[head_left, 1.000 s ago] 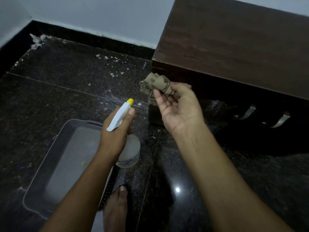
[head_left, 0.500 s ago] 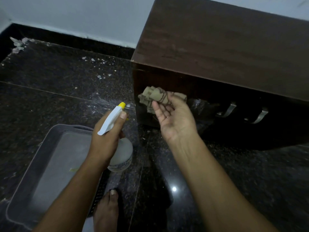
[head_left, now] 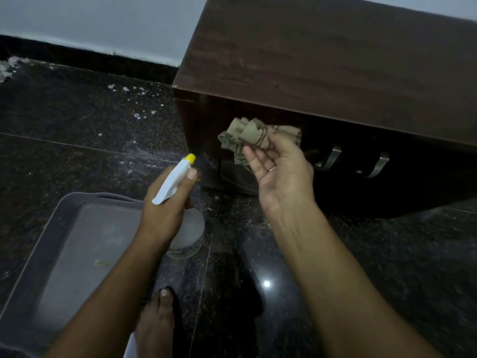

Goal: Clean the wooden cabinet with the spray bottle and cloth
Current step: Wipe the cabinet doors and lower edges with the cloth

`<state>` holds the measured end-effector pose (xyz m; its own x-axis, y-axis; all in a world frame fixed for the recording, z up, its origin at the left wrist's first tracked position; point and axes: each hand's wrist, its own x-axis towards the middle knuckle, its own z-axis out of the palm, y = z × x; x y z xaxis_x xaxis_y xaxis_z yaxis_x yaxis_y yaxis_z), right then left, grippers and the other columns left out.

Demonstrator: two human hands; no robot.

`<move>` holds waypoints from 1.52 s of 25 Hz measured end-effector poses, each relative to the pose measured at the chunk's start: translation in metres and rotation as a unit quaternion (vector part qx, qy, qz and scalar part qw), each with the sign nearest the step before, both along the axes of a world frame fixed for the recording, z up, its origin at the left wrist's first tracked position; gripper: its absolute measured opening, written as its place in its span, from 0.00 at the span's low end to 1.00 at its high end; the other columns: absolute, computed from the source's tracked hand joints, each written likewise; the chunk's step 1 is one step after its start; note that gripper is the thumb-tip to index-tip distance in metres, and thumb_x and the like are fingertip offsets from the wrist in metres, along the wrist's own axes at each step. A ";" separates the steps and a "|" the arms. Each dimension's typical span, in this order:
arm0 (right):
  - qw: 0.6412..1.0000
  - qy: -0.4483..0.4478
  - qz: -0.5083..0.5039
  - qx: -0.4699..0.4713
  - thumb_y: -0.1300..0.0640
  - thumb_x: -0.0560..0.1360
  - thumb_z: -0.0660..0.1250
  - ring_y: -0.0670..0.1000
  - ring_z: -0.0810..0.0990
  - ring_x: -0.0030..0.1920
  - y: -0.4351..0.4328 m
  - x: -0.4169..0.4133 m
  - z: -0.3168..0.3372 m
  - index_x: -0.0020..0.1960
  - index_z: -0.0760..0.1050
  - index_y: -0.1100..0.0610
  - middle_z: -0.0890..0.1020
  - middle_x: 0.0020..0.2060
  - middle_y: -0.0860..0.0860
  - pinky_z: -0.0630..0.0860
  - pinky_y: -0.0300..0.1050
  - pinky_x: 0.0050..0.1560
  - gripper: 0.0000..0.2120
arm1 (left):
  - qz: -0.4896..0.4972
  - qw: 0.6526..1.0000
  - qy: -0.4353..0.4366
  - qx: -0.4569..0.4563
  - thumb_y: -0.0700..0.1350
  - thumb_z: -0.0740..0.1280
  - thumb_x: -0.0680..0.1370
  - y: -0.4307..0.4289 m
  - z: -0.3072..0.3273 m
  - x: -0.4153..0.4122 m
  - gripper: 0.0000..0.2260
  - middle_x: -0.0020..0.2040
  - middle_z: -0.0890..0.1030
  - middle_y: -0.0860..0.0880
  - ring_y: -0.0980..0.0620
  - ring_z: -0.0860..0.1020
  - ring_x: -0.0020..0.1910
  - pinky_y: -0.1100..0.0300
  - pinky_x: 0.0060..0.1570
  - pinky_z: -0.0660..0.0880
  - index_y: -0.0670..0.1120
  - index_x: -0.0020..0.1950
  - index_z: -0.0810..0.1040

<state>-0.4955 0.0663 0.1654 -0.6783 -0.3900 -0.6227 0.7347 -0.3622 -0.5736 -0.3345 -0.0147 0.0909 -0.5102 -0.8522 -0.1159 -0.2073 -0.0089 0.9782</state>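
The dark wooden cabinet [head_left: 322,63] fills the upper right, low on the floor, with two curved metal handles [head_left: 329,160] on its shadowed front. My right hand [head_left: 280,171] holds a crumpled tan cloth [head_left: 247,136] up in front of the cabinet's left front; I cannot tell whether the cloth touches the wood. My left hand [head_left: 165,208] grips a white spray bottle [head_left: 187,237] with a white trigger head and yellow nozzle [head_left: 190,158]. The nozzle points up and right, close to the cabinet's lower left corner.
A grey plastic tray [head_left: 51,228] lies on the dark speckled stone floor at the lower left. My bare foot [head_left: 154,324] stands between my arms. White debris [head_left: 129,90] is scattered near the black skirting and white wall behind.
The view has shifted so the cabinet sits further left in frame. My right hand and the cloth have moved from beside its left corner to in front of its front face. The spray bottle stays gripped.
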 end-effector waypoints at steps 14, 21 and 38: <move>0.995 0.004 -0.094 0.038 0.64 0.80 0.69 0.52 0.87 0.40 0.032 -0.020 -0.013 0.60 0.78 0.65 0.86 0.44 0.59 0.85 0.46 0.39 0.09 | -0.033 0.999 0.019 -0.005 0.59 0.69 0.81 0.021 0.003 -0.028 0.08 0.46 0.82 0.38 0.54 0.76 0.33 0.56 0.39 0.76 0.61 0.58 0.83; 0.992 -0.023 -0.110 0.052 0.62 0.80 0.70 0.50 0.87 0.37 0.032 -0.018 -0.014 0.58 0.79 0.64 0.87 0.43 0.57 0.84 0.45 0.37 0.08 | -0.030 1.000 0.003 -0.001 0.55 0.67 0.80 0.028 0.002 -0.032 0.16 0.47 0.83 0.44 0.54 0.77 0.34 0.56 0.40 0.77 0.48 0.60 0.84; 0.994 -0.035 -0.085 0.058 0.63 0.80 0.71 0.53 0.87 0.45 0.039 -0.024 -0.035 0.51 0.81 0.61 0.87 0.46 0.57 0.86 0.46 0.41 0.02 | -0.054 0.998 -0.006 -0.012 0.54 0.67 0.80 0.041 0.002 -0.044 0.09 0.37 0.79 0.41 0.56 0.77 0.32 0.64 0.37 0.74 0.51 0.51 0.84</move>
